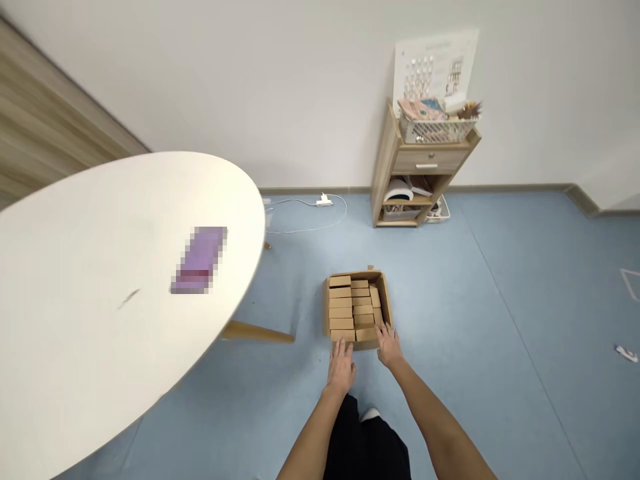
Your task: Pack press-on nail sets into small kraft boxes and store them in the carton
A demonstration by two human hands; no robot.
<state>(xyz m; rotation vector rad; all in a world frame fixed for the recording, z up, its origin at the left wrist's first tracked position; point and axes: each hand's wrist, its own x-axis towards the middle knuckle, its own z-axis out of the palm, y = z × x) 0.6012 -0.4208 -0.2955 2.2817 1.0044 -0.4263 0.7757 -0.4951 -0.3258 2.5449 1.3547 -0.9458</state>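
Note:
An open cardboard box sits on the floor in front of my feet, packed with several small brown cartons in rows. My left hand reaches to the near left side of the box, fingers stretched out and their tips by the near rim. At the near right corner is my right hand, its fingers apart and reaching over the rim beside the cartons. Neither hand appears to hold a carton. Whether the fingertips press on the cardboard cannot be made out.
A white oval table with wooden legs fills the left, bearing a pixelated purple item. By the wall stands a small wooden cabinet with a white basket on top. A power strip and cable lie on the blue floor.

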